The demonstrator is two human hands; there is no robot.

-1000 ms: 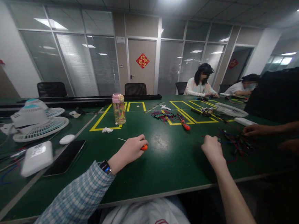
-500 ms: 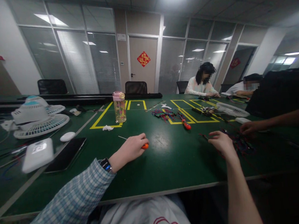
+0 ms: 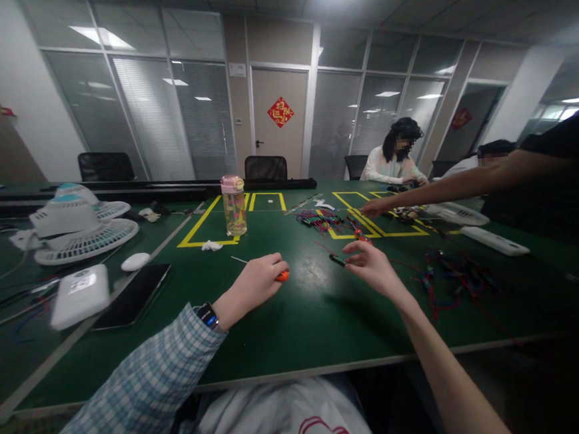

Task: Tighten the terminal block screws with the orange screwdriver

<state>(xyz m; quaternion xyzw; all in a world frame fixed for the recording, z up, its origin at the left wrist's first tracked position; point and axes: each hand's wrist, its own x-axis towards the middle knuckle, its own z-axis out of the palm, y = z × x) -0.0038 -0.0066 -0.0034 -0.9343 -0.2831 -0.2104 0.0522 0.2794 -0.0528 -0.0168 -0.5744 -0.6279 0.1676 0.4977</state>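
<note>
My left hand (image 3: 257, 283) is closed around a screwdriver (image 3: 283, 276). Its orange handle end shows at the fingers and its thin metal shaft points to the left. Between the fingertips of my right hand (image 3: 373, 264) is a small green circuit board (image 3: 336, 260) with thin wires, held above the table. Just behind that hand lies a red-handled tool (image 3: 361, 236), partly hidden by my fingers. A pile of wired circuit boards (image 3: 320, 219) sits farther back, and a loose cluster of wired boards (image 3: 457, 277) lies to the right.
A co-worker's arm (image 3: 432, 189) reaches in from the right over the green table (image 3: 280, 351). A pink-lidded bottle (image 3: 235, 208) stands at centre-left. Leftward are a phone (image 3: 133, 296), a white box-shaped device (image 3: 80, 297) and a fan (image 3: 84, 226). Another person (image 3: 397, 155) sits opposite.
My right hand has moved left from the right-hand cluster, carrying the small circuit board. The co-worker's hand has moved from that cluster toward the table's back middle. My left hand stays put.
</note>
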